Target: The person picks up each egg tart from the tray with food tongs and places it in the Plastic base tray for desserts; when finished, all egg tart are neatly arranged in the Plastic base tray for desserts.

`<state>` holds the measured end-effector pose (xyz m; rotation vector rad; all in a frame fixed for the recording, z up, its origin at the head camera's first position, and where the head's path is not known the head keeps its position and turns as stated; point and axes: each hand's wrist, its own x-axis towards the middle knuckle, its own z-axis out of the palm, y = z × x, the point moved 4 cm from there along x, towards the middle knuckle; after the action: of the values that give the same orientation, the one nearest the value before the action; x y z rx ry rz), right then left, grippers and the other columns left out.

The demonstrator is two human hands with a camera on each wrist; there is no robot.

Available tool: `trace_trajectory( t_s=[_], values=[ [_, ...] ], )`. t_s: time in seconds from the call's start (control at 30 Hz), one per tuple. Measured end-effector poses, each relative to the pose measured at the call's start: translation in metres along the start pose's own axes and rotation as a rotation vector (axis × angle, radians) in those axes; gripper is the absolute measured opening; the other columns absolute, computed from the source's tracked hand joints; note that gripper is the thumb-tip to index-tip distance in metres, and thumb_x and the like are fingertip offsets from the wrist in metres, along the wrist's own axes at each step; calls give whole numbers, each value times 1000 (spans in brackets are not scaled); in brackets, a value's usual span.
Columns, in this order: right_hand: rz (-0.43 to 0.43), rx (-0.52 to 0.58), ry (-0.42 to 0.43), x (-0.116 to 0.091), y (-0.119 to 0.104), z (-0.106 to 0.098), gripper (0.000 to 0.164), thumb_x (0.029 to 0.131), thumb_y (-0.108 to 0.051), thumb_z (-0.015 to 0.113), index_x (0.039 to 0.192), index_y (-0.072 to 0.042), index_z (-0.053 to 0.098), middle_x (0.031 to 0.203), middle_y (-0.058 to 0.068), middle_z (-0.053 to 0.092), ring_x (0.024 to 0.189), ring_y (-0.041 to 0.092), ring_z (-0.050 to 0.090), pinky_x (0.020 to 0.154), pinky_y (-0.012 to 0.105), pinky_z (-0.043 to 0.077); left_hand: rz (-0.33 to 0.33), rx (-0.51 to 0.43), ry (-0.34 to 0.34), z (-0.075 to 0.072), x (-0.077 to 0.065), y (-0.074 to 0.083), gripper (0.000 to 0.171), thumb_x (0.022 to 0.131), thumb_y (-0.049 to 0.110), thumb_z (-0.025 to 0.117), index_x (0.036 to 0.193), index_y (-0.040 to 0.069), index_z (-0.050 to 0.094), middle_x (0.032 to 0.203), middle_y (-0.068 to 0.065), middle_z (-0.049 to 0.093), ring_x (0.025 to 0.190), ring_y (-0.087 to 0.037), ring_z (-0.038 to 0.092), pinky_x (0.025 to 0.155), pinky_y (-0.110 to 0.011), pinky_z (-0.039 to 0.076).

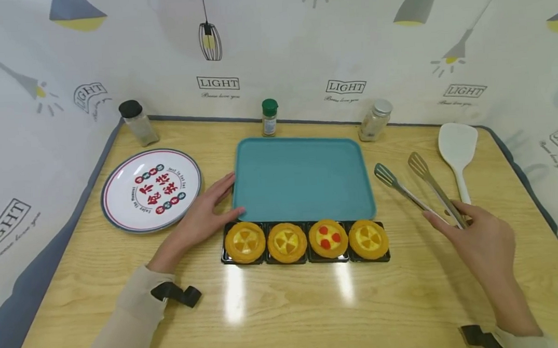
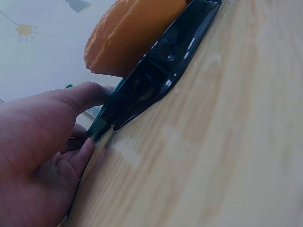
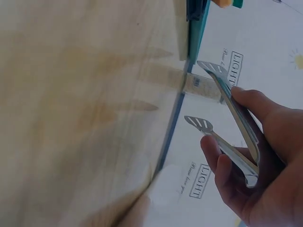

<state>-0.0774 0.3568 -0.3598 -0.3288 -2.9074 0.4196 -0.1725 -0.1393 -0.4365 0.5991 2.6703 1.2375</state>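
My left hand (image 1: 201, 219) is at the left side of a teal tray (image 1: 302, 178). Its thumb lies over the tray's near left corner and the other fingers meet the left rim, pinching the edge. In my right hand (image 1: 485, 237) I hold metal tongs (image 1: 451, 208), their slotted tips spread apart and raised above the table, pointing toward the back. The right wrist view shows the thumb on one arm of the tongs (image 3: 241, 123) and fingers on the other. Several egg tarts (image 1: 287, 242) sit in a row of black plastic trays (image 1: 266, 258) along the teal tray's near edge.
A white plate (image 1: 121, 196) with red lettering lies left of the tray. Along the back stand a black-capped jar (image 1: 140, 127), a green-capped spice bottle (image 1: 269, 120) and a silver-capped jar (image 1: 375, 122). A white spatula (image 1: 457, 145) lies beyond my right hand.
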Motion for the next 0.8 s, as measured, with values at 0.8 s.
trace_trajectory(
  t_s=[0.8],
  values=[
    [-5, 118, 1, 30, -4, 29, 70, 84, -54, 72, 122, 5, 66, 81, 22, 70, 46, 18, 44, 40, 33, 33, -6, -13, -10, 0, 0, 1, 83, 91, 46, 68, 156, 17, 26, 161, -2, 22, 141, -22, 30, 116, -47, 21]
  ],
)
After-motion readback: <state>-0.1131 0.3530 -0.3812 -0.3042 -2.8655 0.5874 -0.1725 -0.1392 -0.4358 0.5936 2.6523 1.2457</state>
